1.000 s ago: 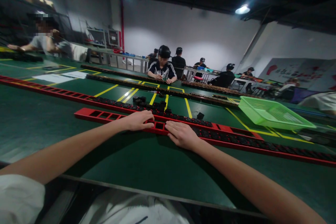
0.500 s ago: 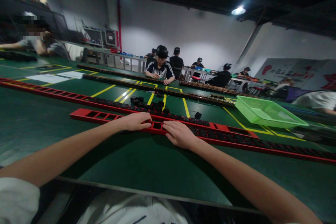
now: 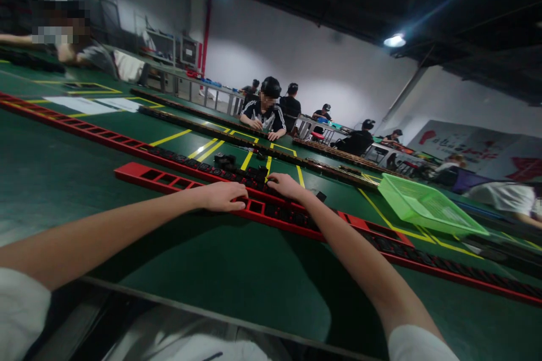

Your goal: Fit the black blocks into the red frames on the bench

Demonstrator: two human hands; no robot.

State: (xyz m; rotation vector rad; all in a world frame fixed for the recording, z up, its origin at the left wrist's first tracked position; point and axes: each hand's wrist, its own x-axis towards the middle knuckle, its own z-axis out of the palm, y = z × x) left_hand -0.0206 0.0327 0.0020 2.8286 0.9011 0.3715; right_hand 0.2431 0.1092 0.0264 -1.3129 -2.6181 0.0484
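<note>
A long red slotted strip (image 3: 161, 179) lies across the green table in front of me, partly filled with black inserts. My left hand (image 3: 222, 196) rests on this strip, fingers curled over its near edge beside an empty slot. My right hand (image 3: 285, 185) reaches past the strip to a loose pile of small black parts (image 3: 248, 172) lying between it and a second red strip (image 3: 97, 135). Its fingers are bent down onto the parts; whether they hold one is hidden.
A green plastic basket (image 3: 427, 206) sits at the right. Yellow lines mark the green table (image 3: 237, 271). More dark strips lie further back. A person in a striped jacket (image 3: 265, 115) works opposite; other people sit behind and at the far left.
My right hand has left the near strip and moved forward to the pile of black parts. My left hand stays on the strip. The view has tilted.
</note>
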